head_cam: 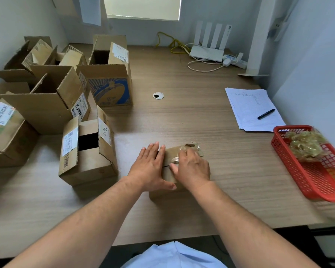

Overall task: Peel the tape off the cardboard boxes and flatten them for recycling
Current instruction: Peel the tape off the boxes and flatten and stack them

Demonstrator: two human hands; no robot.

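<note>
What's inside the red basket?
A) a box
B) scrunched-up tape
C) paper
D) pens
B: a wad of crumpled tape lies in the basket, while the pen rests on the paper beside it.

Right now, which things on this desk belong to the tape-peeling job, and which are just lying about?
Job: small box pressed by left hand; tape pinched by right hand; open boxes at left; red basket with tape wad.
Lying about: papers, pen, router.
</note>
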